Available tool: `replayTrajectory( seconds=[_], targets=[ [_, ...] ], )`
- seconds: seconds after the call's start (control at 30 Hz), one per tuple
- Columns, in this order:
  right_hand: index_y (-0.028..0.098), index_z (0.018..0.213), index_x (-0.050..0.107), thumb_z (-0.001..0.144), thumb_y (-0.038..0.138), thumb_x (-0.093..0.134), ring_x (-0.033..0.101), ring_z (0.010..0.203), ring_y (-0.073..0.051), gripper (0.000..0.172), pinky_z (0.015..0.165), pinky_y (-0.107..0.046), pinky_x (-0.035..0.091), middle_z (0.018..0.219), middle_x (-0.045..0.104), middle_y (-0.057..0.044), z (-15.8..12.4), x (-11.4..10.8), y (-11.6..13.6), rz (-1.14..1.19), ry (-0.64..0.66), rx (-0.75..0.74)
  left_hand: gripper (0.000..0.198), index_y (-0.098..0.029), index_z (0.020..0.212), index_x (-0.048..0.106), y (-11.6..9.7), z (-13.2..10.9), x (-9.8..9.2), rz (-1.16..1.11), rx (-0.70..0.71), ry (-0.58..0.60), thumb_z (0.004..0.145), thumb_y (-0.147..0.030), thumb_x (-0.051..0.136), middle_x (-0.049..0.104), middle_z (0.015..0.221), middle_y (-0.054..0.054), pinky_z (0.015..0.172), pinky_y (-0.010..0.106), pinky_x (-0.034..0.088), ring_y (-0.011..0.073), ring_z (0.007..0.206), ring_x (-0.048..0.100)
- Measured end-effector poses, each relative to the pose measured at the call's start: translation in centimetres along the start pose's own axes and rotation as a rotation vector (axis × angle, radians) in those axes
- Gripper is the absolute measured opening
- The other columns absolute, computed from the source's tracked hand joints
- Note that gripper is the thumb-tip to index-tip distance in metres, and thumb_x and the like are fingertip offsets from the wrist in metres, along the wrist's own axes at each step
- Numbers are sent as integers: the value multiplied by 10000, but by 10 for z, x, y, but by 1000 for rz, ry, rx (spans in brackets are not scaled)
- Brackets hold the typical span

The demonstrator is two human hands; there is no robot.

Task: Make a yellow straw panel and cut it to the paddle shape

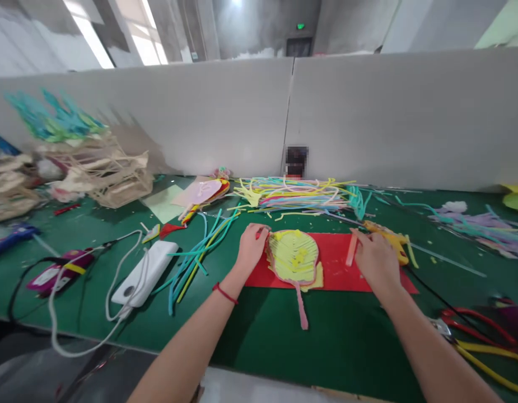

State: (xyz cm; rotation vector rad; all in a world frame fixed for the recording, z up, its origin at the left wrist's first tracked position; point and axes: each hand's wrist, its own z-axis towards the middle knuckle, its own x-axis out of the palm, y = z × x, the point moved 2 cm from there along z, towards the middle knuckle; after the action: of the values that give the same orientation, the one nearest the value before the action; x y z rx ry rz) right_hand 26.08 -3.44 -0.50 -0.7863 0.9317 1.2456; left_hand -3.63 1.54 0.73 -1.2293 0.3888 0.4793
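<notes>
A yellow-green fan-shaped craft piece [294, 254] with a pink rim and pink stem [301, 308] lies on a red sheet [332, 263]. Yellow bits are stuck on its face, and a paler yellow layer shows beneath its lower right edge. My left hand [252, 245] has its fingers curled and closed at the fan's upper left edge. On the red sheet's right part, my right hand [377, 262] closes its fingertips at a short pinkish translucent strip [351, 249]. Just beyond that hand rests a yellow glue gun [396, 246], partly hidden by it.
Colourful pipe cleaners [301, 196] are heaped along the grey partition [178, 117]. Teal and yellow ones lie left of my hands, near a white power bank [145, 274] with cables. Scissors [489, 347] lie at right. Beige bags [116, 179] stand far left on the green table [259, 341].
</notes>
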Motion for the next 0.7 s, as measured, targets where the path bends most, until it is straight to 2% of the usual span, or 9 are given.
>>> replayTrajectory(
  seconds=[0.07, 0.17, 0.37, 0.47, 0.6, 0.7],
  targets=[
    [153, 1147, 652, 852, 167, 409, 566, 827, -263, 382, 699, -356, 433, 856, 592, -127, -2, 0, 2, 48, -11, 19, 202, -180, 774, 636, 0, -10, -2, 52, -27, -81, 866, -208, 458, 655, 858, 58, 795, 303, 466, 180, 837, 609],
    [138, 1094, 665, 844, 176, 411, 565, 841, -265, 359, 727, -364, 435, 868, 599, -136, -2, -1, -1, 177, -4, 32, 228, -187, 770, 609, 1, -19, -4, 99, -48, -177, 883, -219, 413, 657, 830, 40, 750, 284, 460, 170, 804, 605],
    [152, 1010, 668, 826, 165, 408, 576, 827, -241, 319, 728, -342, 435, 855, 637, -107, -1, 3, -7, 360, -5, 33, 204, -185, 760, 611, 4, -20, -4, 189, -22, -204, 867, -226, 442, 669, 837, 46, 785, 303, 458, 182, 825, 613],
    [169, 965, 670, 821, 173, 412, 579, 786, -224, 296, 711, -331, 434, 831, 640, -94, -2, 5, -3, 405, -6, 29, 177, -175, 834, 611, 3, -1, -8, 238, -44, -218, 870, -204, 441, 673, 877, 57, 797, 308, 475, 181, 843, 624],
    [173, 916, 670, 819, 183, 404, 586, 760, -225, 283, 693, -339, 434, 807, 642, -96, -4, 4, 4, 449, 0, 22, 149, -144, 945, 604, -4, 46, -12, 353, -104, -218, 870, -227, 505, 657, 972, 104, 857, 331, 471, 202, 923, 617],
    [175, 901, 676, 819, 195, 399, 593, 757, -233, 289, 684, -346, 435, 794, 643, -98, -4, 3, 7, 476, 8, 21, 326, -85, 1078, 568, -11, 80, -7, 457, -173, -206, 849, -317, 581, 603, 1108, 161, 875, 412, 473, 253, 1013, 588]
  ],
)
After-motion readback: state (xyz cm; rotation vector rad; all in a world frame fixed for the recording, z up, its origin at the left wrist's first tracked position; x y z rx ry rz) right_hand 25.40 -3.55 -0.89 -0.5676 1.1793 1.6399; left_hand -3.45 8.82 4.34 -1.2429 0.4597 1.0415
